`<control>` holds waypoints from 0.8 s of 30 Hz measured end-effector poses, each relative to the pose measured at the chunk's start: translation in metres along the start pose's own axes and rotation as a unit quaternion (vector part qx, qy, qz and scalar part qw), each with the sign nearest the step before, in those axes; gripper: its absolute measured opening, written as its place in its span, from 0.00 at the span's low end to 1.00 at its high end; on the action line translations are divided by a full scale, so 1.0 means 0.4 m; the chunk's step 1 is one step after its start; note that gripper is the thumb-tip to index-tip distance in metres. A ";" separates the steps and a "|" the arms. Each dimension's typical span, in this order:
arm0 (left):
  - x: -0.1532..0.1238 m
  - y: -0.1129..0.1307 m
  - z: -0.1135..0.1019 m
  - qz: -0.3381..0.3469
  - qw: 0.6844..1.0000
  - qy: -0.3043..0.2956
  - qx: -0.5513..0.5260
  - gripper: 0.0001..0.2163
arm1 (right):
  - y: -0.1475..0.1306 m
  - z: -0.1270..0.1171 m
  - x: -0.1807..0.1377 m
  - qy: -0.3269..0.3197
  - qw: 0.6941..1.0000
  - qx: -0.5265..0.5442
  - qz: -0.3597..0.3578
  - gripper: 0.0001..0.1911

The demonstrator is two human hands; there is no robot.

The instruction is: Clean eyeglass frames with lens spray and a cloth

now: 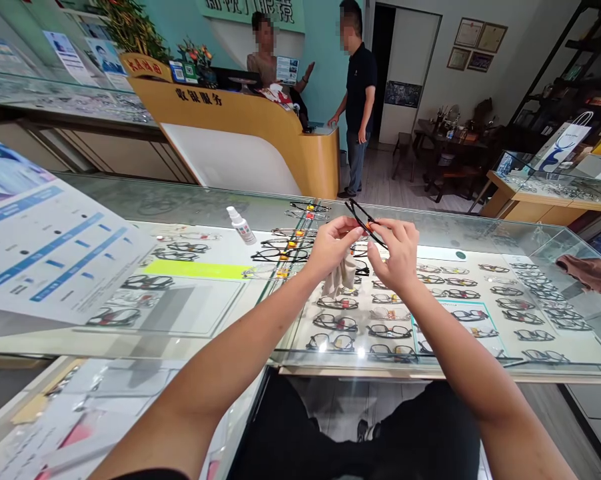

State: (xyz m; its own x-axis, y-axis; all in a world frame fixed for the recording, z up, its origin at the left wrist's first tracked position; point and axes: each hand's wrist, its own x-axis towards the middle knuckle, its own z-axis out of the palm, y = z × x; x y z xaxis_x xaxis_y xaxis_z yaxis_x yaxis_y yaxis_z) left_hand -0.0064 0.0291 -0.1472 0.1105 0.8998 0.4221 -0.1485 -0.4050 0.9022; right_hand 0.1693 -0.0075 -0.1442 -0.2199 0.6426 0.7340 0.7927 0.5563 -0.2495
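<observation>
Both my hands are raised over the glass display case (460, 370). A pair of dark-framed eyeglasses (356, 212) is between them, tilted, with its folded or angled parts pointing up and left. My left hand (333, 243) pinches the frame, and a beige cloth (341, 277) hangs below its fingers. On the other side, my right hand (396, 253) has its fingers closed on the frame too. Left of my hands, a row of eyeglasses (283, 255) with small orange tags lies on the glass top. A white spray bottle (240, 225) stands beyond that row.
Many frames sit inside the case. A printed chart (55, 247) stands at the left, and a brown cloth (585, 272) lies on the right end. Across the aisle, one person (268, 60) is behind a wooden counter (318, 157); another person (359, 93) stands beside it.
</observation>
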 end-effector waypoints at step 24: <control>-0.028 -0.005 0.002 0.220 0.923 0.166 0.268 0.10 | -0.039 -0.006 0.016 -0.055 0.903 0.378 0.198 0.24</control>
State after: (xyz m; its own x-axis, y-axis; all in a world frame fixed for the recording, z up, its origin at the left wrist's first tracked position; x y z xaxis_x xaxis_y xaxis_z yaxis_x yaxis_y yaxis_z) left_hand -0.0067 0.0198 -0.1534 -0.1659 0.5933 0.7877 0.4104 -0.6847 0.6022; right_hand 0.1568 -0.0132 -0.1342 -0.0927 0.8953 0.4358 0.2155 0.4453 -0.8690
